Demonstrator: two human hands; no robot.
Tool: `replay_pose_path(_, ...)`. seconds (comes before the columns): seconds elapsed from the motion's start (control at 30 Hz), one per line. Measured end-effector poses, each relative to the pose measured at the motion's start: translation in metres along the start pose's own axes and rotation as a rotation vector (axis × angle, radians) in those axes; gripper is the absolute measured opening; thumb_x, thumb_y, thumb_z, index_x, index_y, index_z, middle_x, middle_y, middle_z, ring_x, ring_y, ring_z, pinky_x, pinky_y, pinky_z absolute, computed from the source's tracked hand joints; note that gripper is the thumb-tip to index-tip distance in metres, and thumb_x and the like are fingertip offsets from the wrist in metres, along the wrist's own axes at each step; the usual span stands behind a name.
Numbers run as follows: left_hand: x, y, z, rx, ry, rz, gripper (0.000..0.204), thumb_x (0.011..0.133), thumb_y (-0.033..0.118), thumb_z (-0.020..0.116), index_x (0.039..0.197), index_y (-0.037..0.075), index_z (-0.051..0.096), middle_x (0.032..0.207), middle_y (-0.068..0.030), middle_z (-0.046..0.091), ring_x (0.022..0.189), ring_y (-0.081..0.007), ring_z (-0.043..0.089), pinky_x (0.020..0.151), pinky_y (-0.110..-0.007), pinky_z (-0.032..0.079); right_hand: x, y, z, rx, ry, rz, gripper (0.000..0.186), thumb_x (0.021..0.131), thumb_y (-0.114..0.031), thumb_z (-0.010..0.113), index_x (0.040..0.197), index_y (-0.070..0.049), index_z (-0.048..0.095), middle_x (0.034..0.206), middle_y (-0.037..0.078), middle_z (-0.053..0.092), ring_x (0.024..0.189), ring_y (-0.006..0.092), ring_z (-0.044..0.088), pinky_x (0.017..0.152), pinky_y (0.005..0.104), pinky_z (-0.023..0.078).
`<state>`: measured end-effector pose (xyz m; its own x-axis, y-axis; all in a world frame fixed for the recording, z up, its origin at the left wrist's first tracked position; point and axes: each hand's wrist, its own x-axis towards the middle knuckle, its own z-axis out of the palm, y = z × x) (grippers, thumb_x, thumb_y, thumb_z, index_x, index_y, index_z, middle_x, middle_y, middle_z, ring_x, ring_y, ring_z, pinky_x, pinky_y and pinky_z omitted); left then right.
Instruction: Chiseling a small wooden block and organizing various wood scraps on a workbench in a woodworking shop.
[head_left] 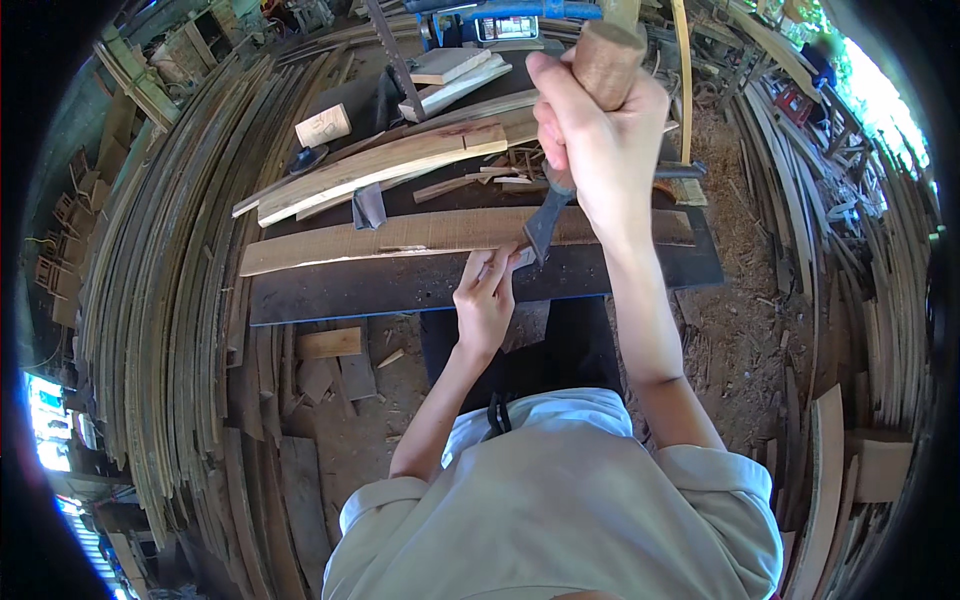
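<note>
Head view, one entry. Right hand [600,140]: raised above the bench, fingers wrapped tight around the wooden handle [607,58] of a hatchet-like tool; its dark metal blade [545,225] hangs below the fist, edge down, just over the long plank. Left hand [487,295]: at the near edge of the bench, fingers closed in a pinch on a small pale sliver of wood [505,262] beside the blade. Long plank [440,235]: flat across the dark workbench [420,285], lengthwise left to right. Behind it, several lighter boards [380,165] stacked at a slant, with a short wooden block [323,125] further back. Offcuts [330,345] on the dirt floor below; curved strips of timber [170,280] piled at the left.
</note>
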<state>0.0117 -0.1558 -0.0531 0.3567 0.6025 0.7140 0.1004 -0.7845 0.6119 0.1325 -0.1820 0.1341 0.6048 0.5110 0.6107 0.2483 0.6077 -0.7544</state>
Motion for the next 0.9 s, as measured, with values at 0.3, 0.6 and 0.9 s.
replay_pose_path(0.3,0.001,-0.011,0.012,0.026,0.002,0.019,0.025,0.084,-0.010,0.063,0.107,0.000,0.066,0.092,-0.0110,0.059,0.077,-0.0225,0.068,0.065,-0.028,0.052,-0.003,0.007,0.003,-0.022,0.111,-0.100,0.020,0.086,-0.008,0.067,0.069,-0.005,0.058,0.052,0.000,0.051,0.039,0.0045,0.043,0.036,0.0204,0.029)
replay_pose_path(0.6,-0.009,-0.006,0.019,-0.039,0.026,0.106,0.030,0.078,-0.013,0.067,0.106,-0.002,0.066,0.091,-0.0110,0.060,0.072,-0.0219,0.062,0.064,-0.024,0.049,0.009,0.000,0.003,-0.265,0.104,-0.020,0.028,0.095,-0.015,0.061,0.071,-0.004,0.055,0.049,-0.001,0.044,0.037,0.0077,0.040,0.034,0.0268,0.030)
replay_pose_path(0.9,-0.011,-0.004,0.008,-0.025,0.060,-0.105,0.027,0.085,-0.005,0.065,0.111,0.002,0.068,0.090,-0.0123,0.063,0.076,-0.0218,0.066,0.067,-0.030,0.052,0.017,-0.046,-0.028,0.214,0.191,-0.166,0.013,0.087,-0.002,0.062,0.075,-0.004,0.057,0.052,0.003,0.055,0.033,0.0065,0.043,0.027,0.0212,0.034)
